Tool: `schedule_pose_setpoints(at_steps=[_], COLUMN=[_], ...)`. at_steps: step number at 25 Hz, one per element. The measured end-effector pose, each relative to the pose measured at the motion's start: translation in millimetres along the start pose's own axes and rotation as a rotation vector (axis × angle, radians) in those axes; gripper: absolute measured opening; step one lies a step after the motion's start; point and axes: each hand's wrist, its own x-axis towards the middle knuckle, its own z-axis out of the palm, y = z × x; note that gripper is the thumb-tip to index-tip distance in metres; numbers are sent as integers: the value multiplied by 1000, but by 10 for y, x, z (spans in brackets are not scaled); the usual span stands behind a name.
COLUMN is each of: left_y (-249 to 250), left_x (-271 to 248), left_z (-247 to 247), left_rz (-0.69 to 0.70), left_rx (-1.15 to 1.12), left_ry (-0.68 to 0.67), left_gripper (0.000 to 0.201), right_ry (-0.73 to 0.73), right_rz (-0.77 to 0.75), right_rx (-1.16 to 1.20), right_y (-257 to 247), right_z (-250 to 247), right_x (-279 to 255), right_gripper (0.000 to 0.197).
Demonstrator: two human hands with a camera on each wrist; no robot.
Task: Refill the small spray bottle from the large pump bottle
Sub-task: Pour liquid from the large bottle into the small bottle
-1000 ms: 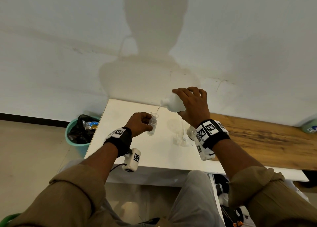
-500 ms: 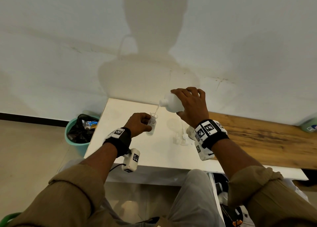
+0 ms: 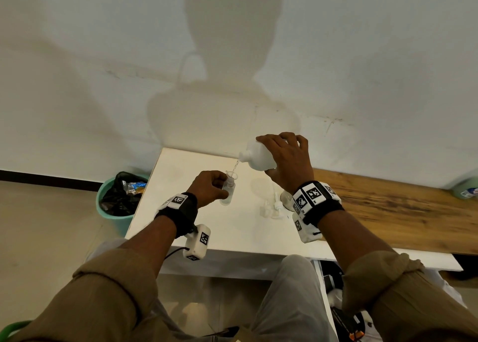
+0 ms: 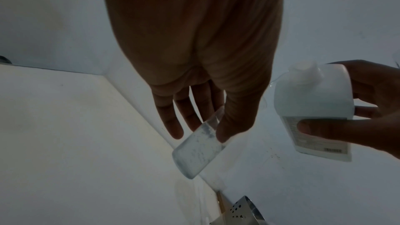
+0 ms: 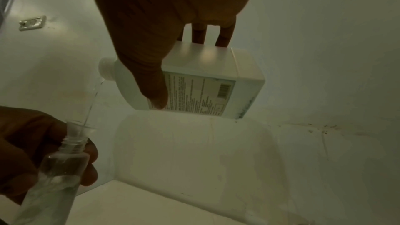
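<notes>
Pouring goes well if the right hand (image 3: 287,160), gripping the tilted large pump bottle (image 5: 194,81), keeps the thin stream (image 5: 93,102) centred in the funnel (image 5: 81,128). The left hand (image 3: 207,189) holds the small spray bottle (image 5: 62,168) upright above the surface (image 3: 232,227); I think it should stay steady, with the tilt eased back before overflow.

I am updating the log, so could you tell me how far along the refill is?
Done: the pump head is off and lies on the white table. In hand: the right hand tips the large bottle, a thin stream entering the funnel on the small spray bottle, which the left hand holds, partly filled. Left: topping up and recapping.
</notes>
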Motion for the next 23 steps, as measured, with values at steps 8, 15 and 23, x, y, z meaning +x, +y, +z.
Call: schedule_pose_setpoints(at_steps=[8,15,23], left_y=[-34,-16,-2], left_x=[8,-8,-34], left_z=[11,15,48], left_rz=[-6,2,-1], left_rx=[11,17,10], left_ry=[4,5,-1], left_gripper=[43,42,42], right_ry=[-9,-7,-3], right_rz=[6,1,5], right_rx=[3,1,-8], right_y=[-2,-5,16], right_z=[-5,-5,-6], right_x=[-18,-44,-72], right_gripper=[73,73,72])
